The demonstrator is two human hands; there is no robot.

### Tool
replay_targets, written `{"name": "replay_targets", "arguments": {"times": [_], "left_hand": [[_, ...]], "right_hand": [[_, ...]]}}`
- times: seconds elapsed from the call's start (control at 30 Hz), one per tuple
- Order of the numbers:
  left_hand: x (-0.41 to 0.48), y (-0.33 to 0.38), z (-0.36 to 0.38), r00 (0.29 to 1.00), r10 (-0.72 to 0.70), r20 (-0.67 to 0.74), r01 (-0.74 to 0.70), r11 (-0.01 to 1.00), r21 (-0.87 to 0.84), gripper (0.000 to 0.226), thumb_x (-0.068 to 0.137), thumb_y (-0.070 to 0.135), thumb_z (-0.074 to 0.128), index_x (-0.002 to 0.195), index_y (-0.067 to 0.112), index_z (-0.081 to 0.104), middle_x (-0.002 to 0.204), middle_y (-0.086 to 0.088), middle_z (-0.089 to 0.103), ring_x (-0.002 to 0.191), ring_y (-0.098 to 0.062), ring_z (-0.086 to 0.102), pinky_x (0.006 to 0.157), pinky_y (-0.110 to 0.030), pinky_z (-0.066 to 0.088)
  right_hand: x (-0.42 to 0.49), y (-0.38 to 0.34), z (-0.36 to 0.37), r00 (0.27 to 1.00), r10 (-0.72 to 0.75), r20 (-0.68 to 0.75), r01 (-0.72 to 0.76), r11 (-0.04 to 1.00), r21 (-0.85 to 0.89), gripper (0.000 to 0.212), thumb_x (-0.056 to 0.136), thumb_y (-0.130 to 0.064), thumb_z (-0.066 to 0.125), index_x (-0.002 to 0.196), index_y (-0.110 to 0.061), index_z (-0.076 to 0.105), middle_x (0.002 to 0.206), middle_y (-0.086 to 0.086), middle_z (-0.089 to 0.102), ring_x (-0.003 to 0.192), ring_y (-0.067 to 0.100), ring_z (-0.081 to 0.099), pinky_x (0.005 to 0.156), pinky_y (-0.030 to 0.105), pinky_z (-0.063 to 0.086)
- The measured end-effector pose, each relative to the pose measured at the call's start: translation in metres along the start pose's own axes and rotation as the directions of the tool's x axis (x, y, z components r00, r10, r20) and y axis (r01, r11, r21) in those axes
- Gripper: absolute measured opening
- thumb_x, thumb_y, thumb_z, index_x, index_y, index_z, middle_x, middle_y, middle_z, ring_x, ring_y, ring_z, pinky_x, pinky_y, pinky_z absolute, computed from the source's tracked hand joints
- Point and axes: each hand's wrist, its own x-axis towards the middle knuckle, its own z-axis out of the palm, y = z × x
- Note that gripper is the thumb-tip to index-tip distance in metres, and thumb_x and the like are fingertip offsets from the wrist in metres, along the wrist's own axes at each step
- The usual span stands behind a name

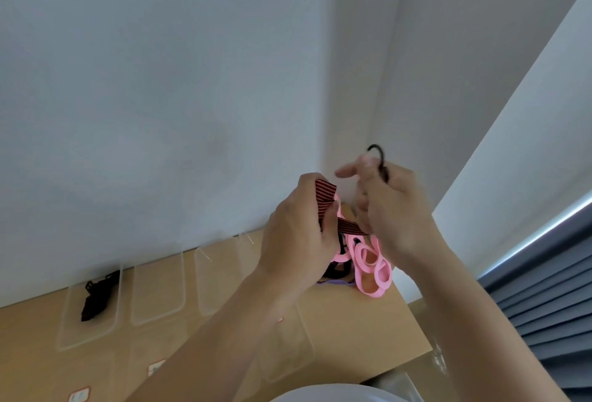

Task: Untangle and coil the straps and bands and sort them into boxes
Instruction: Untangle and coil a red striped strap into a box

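Note:
My left hand (296, 231) grips a red-and-black striped strap (325, 201), held up above the table's far right corner. From the same tangle hang pink looped bands (373, 268) and a black strap (336, 268), with a purple band (336, 283) under them on the table. My right hand (394, 206) is closed on a thin black band (379, 158) that loops up above its fingers, with the index finger stretched out to the left. A coiled black strap (94, 297) lies in the leftmost clear box (69, 334).
Several clear plastic boxes (158, 292) stand in a row along the wall on the wooden table (352, 321), with more clear boxes nearer to me. White walls meet in a corner behind the hands. Blue curtains (551, 299) hang at the right.

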Motion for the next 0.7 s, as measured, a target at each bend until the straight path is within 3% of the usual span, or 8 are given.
{"name": "replay_targets", "arguments": {"times": [0.13,0.23,0.33,0.4,0.47,0.6,0.67,0.7], "left_hand": [[-0.001,0.008,-0.011,0.992,0.124,0.015,-0.124,0.963,0.24,0.029,0.094,0.017,0.062,0.121,0.019,0.051,0.086,0.017,0.055,0.07,-0.016,0.06,0.05,-0.018,0.025],[0.001,0.014,-0.02,0.993,0.1,0.065,-0.115,0.951,0.288,0.055,0.095,0.021,0.058,0.146,0.019,0.039,0.096,0.008,0.069,0.077,-0.021,0.066,0.058,-0.028,0.033],[0.004,0.021,-0.026,0.99,0.102,0.095,-0.126,0.947,0.297,0.064,0.099,0.025,0.056,0.156,0.018,0.026,0.123,0.003,0.067,0.093,-0.02,0.069,0.068,-0.029,0.04],[0.008,0.021,-0.03,0.987,0.061,0.147,-0.095,0.967,0.237,0.069,0.102,0.026,0.053,0.16,0.021,0.015,0.147,0.0,0.049,0.112,-0.021,0.065,0.082,-0.034,0.049],[0.013,0.017,-0.035,0.966,-0.018,0.257,-0.019,0.99,0.138,0.075,0.104,0.028,0.052,0.162,0.025,0.004,0.156,0.0,0.038,0.128,-0.018,0.055,0.101,-0.033,0.047],[0.018,0.015,-0.045,0.837,-0.163,0.523,0.242,0.966,-0.086,0.082,0.105,0.028,0.054,0.162,0.03,-0.005,0.155,0.015,0.038,0.134,0.004,0.039,0.098,-0.003,0.034],[0.018,0.015,-0.048,0.795,-0.168,0.583,0.336,0.922,-0.193,0.077,0.103,0.02,0.058,0.161,0.031,0.009,0.143,0.015,0.051,0.123,0.001,0.053,0.1,-0.011,0.044],[0.019,0.014,-0.049,0.787,-0.153,0.598,0.388,0.875,-0.288,0.067,0.1,0.011,0.061,0.156,0.031,0.029,0.132,0.009,0.062,0.114,-0.004,0.061,0.101,-0.022,0.051]], "right_hand": [[-0.002,-0.007,0.0,0.987,0.038,0.158,0.007,0.961,-0.277,0.026,0.094,-0.047,0.063,0.089,-0.024,0.074,0.059,-0.005,0.067,0.055,0.008,0.062,0.056,0.021,0.048],[-0.003,-0.016,-0.004,0.944,0.072,0.321,-0.01,0.981,-0.191,0.032,0.095,-0.039,0.065,0.081,-0.012,0.072,0.046,-0.011,0.05,0.043,0.004,0.046,0.048,0.015,0.036],[0.004,-0.017,-0.003,0.951,0.044,0.305,-0.028,0.998,-0.055,0.028,0.098,-0.028,0.062,0.093,-0.003,0.071,0.045,-0.015,0.046,0.039,0.002,0.041,0.044,0.01,0.033],[0.006,-0.015,0.002,0.961,0.028,0.276,-0.02,0.999,-0.035,0.026,0.1,-0.025,0.06,0.093,-0.002,0.068,0.044,-0.015,0.047,0.038,0.002,0.041,0.043,0.01,0.033],[0.007,-0.012,0.007,0.959,0.042,0.279,-0.024,0.997,-0.068,0.026,0.1,-0.027,0.06,0.088,-0.005,0.067,0.044,-0.014,0.048,0.039,0.002,0.042,0.044,0.013,0.034],[0.01,-0.005,0.005,0.938,0.118,0.327,-0.088,0.991,-0.104,0.028,0.096,-0.031,0.065,0.081,-0.008,0.067,0.052,-0.006,0.049,0.044,0.006,0.042,0.048,0.02,0.034],[0.011,-0.003,0.003,0.924,0.116,0.364,-0.088,0.992,-0.093,0.027,0.097,-0.027,0.065,0.084,-0.004,0.067,0.059,0.002,0.053,0.048,0.008,0.046,0.049,0.021,0.037],[0.011,-0.003,0.003,0.922,0.097,0.374,-0.075,0.995,-0.072,0.025,0.097,-0.024,0.064,0.086,-0.002,0.068,0.064,0.005,0.056,0.052,0.01,0.05,0.05,0.022,0.041]]}}
